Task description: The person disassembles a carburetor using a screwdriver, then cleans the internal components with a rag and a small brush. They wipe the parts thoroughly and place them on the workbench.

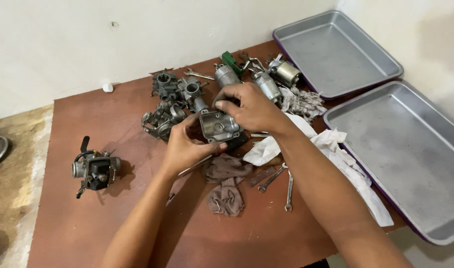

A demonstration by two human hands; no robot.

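Hands grip a metal carburetor body (218, 125) above the tabletop (88, 223): left hand (185, 149) pinches its lower edge, right hand (249, 106) clamps the top. Wrenches (281, 181) and a rag (227, 186) lie beneath; a slip could knock them. Farther back, loose carburetors (172, 99) crowd close and could get bumped.

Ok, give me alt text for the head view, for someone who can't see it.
Both hands, left and right, hold a metal carburetor part above a brown table. Around it lie more carburetors, rags, spanners and two trays.

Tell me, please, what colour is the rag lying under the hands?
The rag is dull brownish-grey, seen in the head view.
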